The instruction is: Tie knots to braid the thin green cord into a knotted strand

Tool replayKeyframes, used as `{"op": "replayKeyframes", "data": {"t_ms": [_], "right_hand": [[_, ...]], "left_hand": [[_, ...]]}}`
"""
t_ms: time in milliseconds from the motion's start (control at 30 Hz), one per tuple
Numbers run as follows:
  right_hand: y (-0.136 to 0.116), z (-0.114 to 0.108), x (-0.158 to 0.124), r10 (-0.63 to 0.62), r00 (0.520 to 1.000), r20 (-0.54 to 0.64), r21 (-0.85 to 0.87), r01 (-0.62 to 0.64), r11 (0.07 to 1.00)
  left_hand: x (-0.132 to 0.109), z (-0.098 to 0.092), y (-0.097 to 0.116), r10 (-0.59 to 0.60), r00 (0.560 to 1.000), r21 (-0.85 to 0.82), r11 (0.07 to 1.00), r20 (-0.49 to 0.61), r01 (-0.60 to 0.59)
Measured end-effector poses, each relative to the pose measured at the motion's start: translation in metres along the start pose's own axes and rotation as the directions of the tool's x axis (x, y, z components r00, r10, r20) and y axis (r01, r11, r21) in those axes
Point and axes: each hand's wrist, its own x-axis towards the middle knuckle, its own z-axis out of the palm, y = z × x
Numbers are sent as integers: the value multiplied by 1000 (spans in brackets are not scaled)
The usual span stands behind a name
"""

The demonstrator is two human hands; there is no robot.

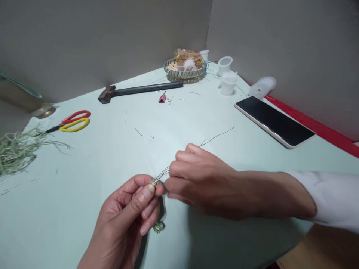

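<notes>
"Can you read anything in front of you?"

"Nothing, I'm afraid. The plastic packet in your woven basket is too blurred to make out any print, and your phone has a dark screen."

"So no label, brand or number?"

"None you could read from here."

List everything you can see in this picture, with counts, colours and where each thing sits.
Table: one, pale green, under everything.
Hammer: one, dark, far side.
Binder clip: one, pink, near the hammer's handle.
Scissors: one pair, red and yellow handles, left.
Plant fibre bundle: one, pale green, left edge.
Woven basket: one, blue-trimmed, far corner.
Plastic cups: about three, white, right of the basket.
Smartphone: one, black screen, right.
Strands: several, pale green, between the hands.
Left hand: one, gripping the strands.
Right hand: one, gripping the strands, white sleeve.
</notes>
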Motion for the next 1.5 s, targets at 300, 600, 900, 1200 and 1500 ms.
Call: {"op": "replayKeyframes", "data": {"t_ms": [300,600,900,1200,1500], "right_hand": [[-6,-15,-2,31,995,95,339,-62,939],[1,-52,-5,175,979,108,847,-183,498],[6,-58,-12,157,986,-64,998,61,23],[14,-54,-10,349,921,-175,976,117,181],[-6,-18,10,249,968,-13,765,-151,626]], "left_hand": [[6,-8,1,136,991,-28,990,-7,-137],[8,-12,2,283,955,28,959,-88,-281],[8,-12,1,365,920,106,930,-142,-352],[9,-10,0,421,891,151,905,-172,-398],[-1,1,-2,412,899,252,895,-148,-369]]}}
